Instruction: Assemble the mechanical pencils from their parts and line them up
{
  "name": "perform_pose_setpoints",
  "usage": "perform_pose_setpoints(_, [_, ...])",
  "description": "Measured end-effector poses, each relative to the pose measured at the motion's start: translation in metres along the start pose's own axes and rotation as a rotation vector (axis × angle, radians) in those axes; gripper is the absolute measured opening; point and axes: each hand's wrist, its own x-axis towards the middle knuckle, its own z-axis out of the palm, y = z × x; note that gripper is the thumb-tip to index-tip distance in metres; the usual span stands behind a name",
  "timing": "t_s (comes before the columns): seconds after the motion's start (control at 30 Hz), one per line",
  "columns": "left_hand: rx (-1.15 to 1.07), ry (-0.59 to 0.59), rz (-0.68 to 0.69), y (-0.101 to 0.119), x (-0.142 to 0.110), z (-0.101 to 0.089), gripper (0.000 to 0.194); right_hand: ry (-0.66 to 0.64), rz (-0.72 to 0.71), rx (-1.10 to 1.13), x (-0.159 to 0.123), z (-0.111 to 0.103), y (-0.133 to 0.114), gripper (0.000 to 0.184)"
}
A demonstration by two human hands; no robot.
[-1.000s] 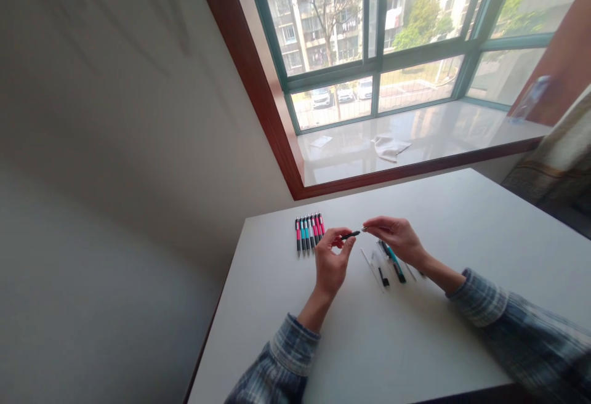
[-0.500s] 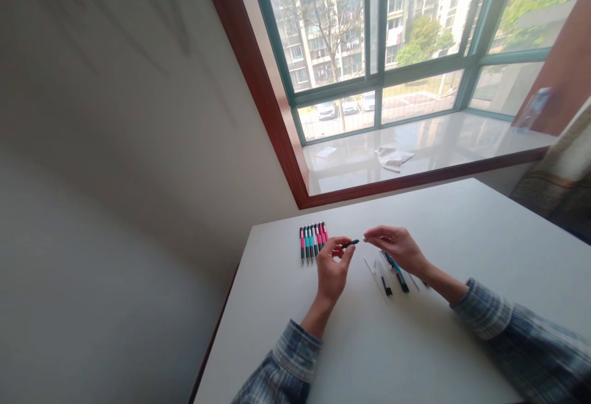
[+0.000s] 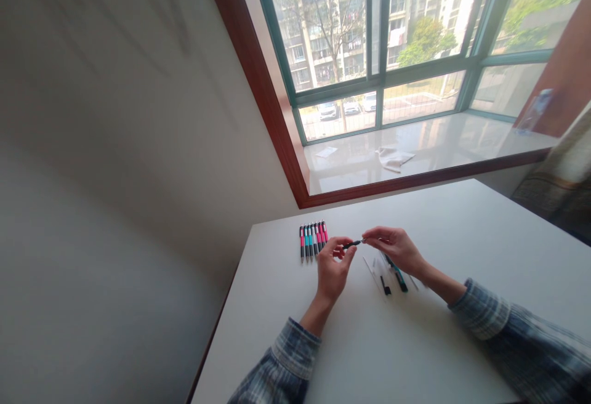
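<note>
My left hand [image 3: 333, 266] is shut on a short black pen barrel [image 3: 351, 244], which points to the right. My right hand [image 3: 396, 247] pinches a tiny silver part [image 3: 362, 241] that touches the barrel's end. Just behind my left hand lies a tight row of several pink and teal retractable pens [image 3: 313, 239]. Below my right hand are a teal pen [image 3: 398, 279], a small black pen part [image 3: 385, 286] and a clear plastic strip [image 3: 373, 271]. My right hand partly hides these loose pieces.
The white table [image 3: 415, 348] has a wall along its left side. Beyond its far edge is a glossy window sill [image 3: 438, 139] with a white cloth [image 3: 394, 159] and a sheet of paper [image 3: 327, 152]. Fabric [image 3: 558, 182] hangs at the right.
My hands have moved closer, and the silver part now meets the end of the black barrel. The view has shifted slightly, with the table lower in the picture.
</note>
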Motion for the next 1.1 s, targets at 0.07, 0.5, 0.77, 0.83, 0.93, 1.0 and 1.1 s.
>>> perform_pose_setpoints(0.07, [0.005, -0.009, 0.004, -0.0002, -0.0005, 0.0001, 0.023, -0.007, 0.004, 0.001, 0.0, -0.0001, 0.0005, 0.037])
perform_pose_setpoints(0.5, [0.021, -0.008, 0.01, -0.0024, -0.0005, -0.0004, 0.021, -0.04, -0.005, -0.039, -0.0024, 0.001, -0.0003, 0.034])
perform_pose_setpoints(0.77, [-0.028, -0.007, -0.037, -0.0056, 0.0009, 0.0017, 0.025, 0.007, -0.057, -0.105, -0.0037, 0.0012, -0.001, 0.029])
perform_pose_setpoints(0.83, [-0.042, -0.01, -0.048, -0.0062, 0.0013, 0.0018, 0.026, 0.021, -0.067, -0.106, -0.0036, 0.0016, -0.0003, 0.029])
perform_pose_setpoints(0.93, [-0.045, -0.017, -0.051, -0.0064, 0.0013, 0.0018, 0.026, 0.022, -0.069, -0.113, -0.0039, 0.0018, -0.001, 0.028])
perform_pose_setpoints(1.0, [-0.044, -0.02, -0.05, -0.0062, 0.0011, 0.0017, 0.026, 0.017, -0.062, -0.137, -0.0043, 0.0013, -0.0031, 0.028])
perform_pose_setpoints(1.1, [-0.035, -0.019, -0.044, -0.0054, 0.0006, 0.0018, 0.026, 0.005, -0.051, -0.218, -0.0054, -0.0004, -0.0076, 0.027])
